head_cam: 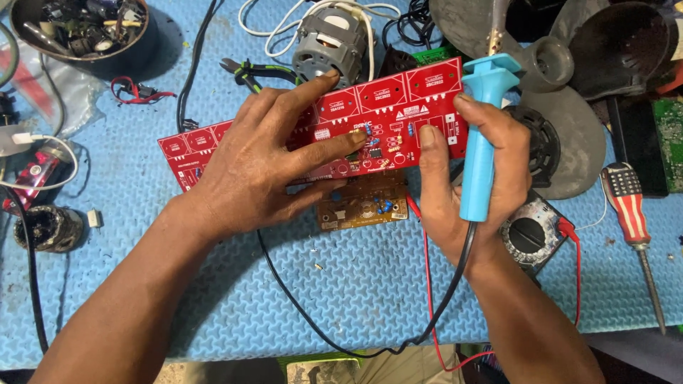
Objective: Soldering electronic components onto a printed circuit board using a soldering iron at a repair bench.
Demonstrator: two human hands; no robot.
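Note:
A long red circuit board [398, 107] lies tilted across the blue foam mat [356, 284]. My left hand [263, 163] rests flat on the board's middle, fingers spread, the forefinger reaching toward small parts near its centre. My right hand [469, 178] grips a light-blue soldering iron [482, 135] by its handle, held upright at the board's right end; its black cord [370, 348] loops down toward me. A smaller brown circuit board [370, 210] sits just below the red one, partly under my left hand.
A grey motor [329, 46] and pliers [249, 71] lie behind the board. A multimeter [535, 235] with red leads sits under my right wrist. A striped-handle screwdriver [629, 206], grey fan blades [569, 142], a bowl of parts [82, 32] and a small motor [46, 227] surround the work.

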